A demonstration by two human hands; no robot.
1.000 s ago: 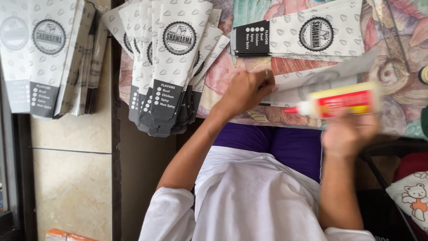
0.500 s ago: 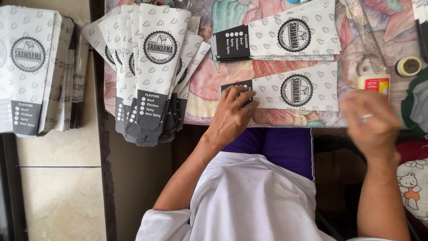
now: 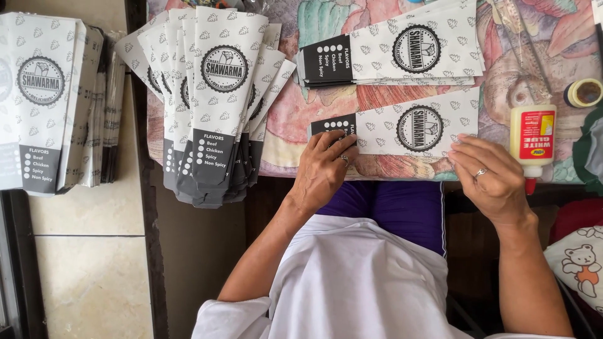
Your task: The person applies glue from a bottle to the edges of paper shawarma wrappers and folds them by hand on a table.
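Edges of the picture cut off much of the scene: the stack of printed sleeves at nine o'clock loses its left side, a dark green cloth at three o'clock shows only a sliver, and the cushion with a bear on it at four o'clock is half out of view. How many sleeves lie in the flat pile at twelve o'clock cannot be told, since only the top one shows fully. The person's lap, in purple cloth under a white shirt, hides the near edge of the patterned tablecloth.

At the centre lies a single paper sleeve, white with a dark end and a round emblem, flat on the cloth and lengthwise from nine to three o'clock. The left hand covers its dark end at nine o'clock, fingers close together and pressed flat on the paper, hiding that corner. The right hand rests at the sleeve's three o'clock end, fingers slightly spread, tips touching the paper's lower corner; neither hand grips it.

Just beyond the right hand, at two o'clock, a white glue bottle lies with its red tip toward the person, and a tape roll sits beside it. A fanned bunch of sleeves hangs over the table edge at ten o'clock.
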